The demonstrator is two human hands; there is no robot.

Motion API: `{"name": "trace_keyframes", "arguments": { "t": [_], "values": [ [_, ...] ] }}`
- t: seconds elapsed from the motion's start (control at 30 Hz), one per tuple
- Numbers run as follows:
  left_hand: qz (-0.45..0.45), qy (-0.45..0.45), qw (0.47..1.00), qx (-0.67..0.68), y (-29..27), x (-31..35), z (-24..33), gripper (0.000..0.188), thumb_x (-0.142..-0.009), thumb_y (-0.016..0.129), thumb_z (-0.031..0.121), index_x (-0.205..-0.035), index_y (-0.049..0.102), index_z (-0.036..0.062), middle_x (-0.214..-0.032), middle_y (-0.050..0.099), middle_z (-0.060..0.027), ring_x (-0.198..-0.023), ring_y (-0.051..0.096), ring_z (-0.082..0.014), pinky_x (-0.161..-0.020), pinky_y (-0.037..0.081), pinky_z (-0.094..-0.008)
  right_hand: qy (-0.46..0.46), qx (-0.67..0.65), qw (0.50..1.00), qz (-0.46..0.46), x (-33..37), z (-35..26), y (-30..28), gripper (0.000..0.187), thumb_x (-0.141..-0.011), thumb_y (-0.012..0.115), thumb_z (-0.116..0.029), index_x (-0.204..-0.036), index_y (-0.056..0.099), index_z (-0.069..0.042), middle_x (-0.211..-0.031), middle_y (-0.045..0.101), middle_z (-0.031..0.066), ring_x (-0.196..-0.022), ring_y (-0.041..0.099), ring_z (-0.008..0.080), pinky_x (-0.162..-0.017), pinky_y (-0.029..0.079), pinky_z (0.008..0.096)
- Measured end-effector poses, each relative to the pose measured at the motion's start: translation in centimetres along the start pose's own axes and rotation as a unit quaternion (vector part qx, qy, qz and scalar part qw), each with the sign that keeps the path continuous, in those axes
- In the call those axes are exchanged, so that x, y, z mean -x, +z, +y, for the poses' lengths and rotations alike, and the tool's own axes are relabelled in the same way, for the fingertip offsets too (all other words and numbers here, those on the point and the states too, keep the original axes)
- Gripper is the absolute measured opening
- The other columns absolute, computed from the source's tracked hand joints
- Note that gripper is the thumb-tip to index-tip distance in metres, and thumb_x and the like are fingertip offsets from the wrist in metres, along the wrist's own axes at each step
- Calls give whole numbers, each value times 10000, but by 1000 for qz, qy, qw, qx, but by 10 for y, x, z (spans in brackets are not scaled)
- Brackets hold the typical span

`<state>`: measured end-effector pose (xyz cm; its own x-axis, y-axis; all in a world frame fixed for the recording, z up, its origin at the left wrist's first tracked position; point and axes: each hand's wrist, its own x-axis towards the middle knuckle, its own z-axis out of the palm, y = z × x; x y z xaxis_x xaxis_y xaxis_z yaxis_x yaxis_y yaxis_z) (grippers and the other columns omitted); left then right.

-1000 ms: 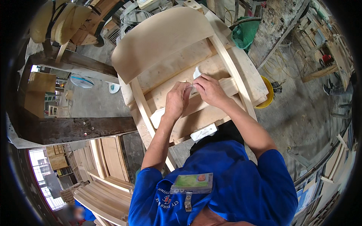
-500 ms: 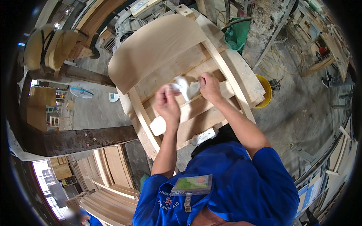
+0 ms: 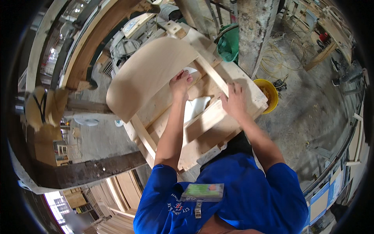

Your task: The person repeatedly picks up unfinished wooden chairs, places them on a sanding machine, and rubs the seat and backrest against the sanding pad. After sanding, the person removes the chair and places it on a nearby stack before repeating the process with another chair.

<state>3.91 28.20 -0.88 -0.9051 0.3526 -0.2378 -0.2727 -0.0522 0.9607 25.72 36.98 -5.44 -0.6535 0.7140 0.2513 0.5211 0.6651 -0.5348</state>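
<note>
A pale wooden chair-like frame (image 3: 212, 74) with a broad curved back panel (image 3: 150, 74) lies on a wooden workbench (image 3: 249, 84). My left hand (image 3: 180, 85) is closed at the panel's lower edge, pinching a small white piece (image 3: 190, 70) that looks like paper or cloth. My right hand (image 3: 235, 102) curls its fingers over the right side rail, where the crossbar (image 3: 206, 121) meets it. Between the rails, behind the crossbar, lies a larger creased white sheet (image 3: 196, 108); my left forearm passes close beside it.
To the right of the bench stands a yellow bucket (image 3: 269, 97). A green bag (image 3: 228, 45) hangs beyond, next to a worn post (image 3: 255, 35). A dark beam (image 3: 85, 167) runs at the left. Coiled hoses (image 3: 278, 56) lie on the floor at far right.
My hands have drawn apart from the white material. The left reached forward to the panel with a small piece; the right moved onto the side rail. A white sheet now lies inside the frame.
</note>
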Motion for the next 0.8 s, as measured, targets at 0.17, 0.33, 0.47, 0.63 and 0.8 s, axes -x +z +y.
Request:
{"name": "trace_keyframes", "arguments": {
  "t": [0.17,0.33,0.47,0.63,0.8],
  "values": [
    [-18,-27,999,31,15,-81,-13,249,-961,707,60,-1200,648,98,-1035,690,-43,-876,672,-144,-753,586,-284,-45,-13,999,-17,-2,-15,-6,530,-913,710,-330,-1314,558,-19,-1326,546,217,-1182,573,392,-972,438,530],
    [-41,-21,997,-61,31,-93,-21,225,-989,679,111,-1213,658,97,-1042,697,-45,-837,674,-142,-724,594,-278,-7,-24,999,-46,-9,-12,-6,524,-917,707,-351,-1297,548,-27,-1311,544,211,-1163,575,389,-974,436,539],
    [0,2,991,-136,34,-91,-25,219,-996,666,104,-1211,672,67,-1048,703,-63,-788,681,-150,-654,598,-267,24,-36,995,-93,-13,-15,-8,551,-922,701,-367,-1317,525,-26,-1298,556,212,-1172,573,387,-971,441,545],
    [4,125,984,-130,36,-73,-37,267,-988,663,89,-1243,658,10,-1011,719,-77,-811,706,-177,-663,611,-277,28,-35,993,-108,-15,-15,-7,571,-924,698,-375,-1328,510,-19,-1278,577,202,-1165,583,370,-958,461,529],
    [-50,255,891,-373,17,-72,-41,248,-1027,613,145,-1178,681,-40,-1056,728,-136,-849,722,-190,-753,590,-307,25,-41,992,-114,-15,-15,-5,582,-918,706,-366,-1339,506,-18,-1262,592,190,-1148,597,352,-945,477,506]
  ]
}}
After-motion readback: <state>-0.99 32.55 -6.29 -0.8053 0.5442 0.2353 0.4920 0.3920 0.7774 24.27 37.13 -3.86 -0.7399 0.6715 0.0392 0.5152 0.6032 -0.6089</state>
